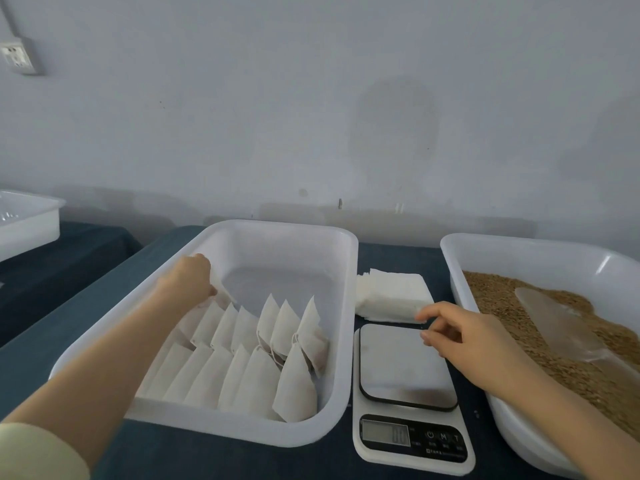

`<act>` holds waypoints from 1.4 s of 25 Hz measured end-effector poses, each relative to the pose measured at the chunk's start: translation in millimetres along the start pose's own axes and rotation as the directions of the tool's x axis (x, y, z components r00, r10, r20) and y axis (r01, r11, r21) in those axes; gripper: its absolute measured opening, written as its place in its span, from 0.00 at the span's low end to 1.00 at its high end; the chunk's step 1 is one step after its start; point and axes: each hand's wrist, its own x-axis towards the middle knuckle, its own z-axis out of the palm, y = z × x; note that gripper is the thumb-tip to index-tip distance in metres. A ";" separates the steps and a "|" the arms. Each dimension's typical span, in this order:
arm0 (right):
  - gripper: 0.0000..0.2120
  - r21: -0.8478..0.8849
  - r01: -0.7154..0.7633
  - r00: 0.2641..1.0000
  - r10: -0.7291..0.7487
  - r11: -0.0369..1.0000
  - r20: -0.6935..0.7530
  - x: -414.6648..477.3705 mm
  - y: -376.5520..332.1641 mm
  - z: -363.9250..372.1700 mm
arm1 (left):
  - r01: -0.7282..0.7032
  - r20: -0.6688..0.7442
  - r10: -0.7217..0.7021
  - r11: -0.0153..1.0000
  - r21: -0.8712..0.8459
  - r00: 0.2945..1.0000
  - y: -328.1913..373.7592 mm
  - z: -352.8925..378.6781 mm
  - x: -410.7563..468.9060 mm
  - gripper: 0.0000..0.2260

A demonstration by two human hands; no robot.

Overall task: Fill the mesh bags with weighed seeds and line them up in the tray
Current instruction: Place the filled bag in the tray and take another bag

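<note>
A white tray (346,306) in the middle holds several filled white mesh bags (270,358) standing in two rows. My left hand (188,278) reaches into the tray's far left side and grips one filled bag (221,291) at the end of the back row. My right hand (460,332) hovers over the scale (405,368), thumb and finger pinching the near corner of the stack of empty mesh bags (391,294). A second white tray (457,271) on the right holds brown seeds (502,306) with a clear plastic scoop (561,327) lying in them.
The scale's display (384,434) and buttons face me at the front. A dark blue cloth (104,289) covers the table. Another white tray (31,220) sits at the far left on a separate surface. A wall socket (19,57) is at upper left.
</note>
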 end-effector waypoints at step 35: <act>0.08 0.048 0.015 1.000 -0.014 0.999 -0.020 2.3 8.5 5.2 | -0.775 -0.176 0.771 0.629 0.056 0.612 256.9 0.6 -57.6 0.12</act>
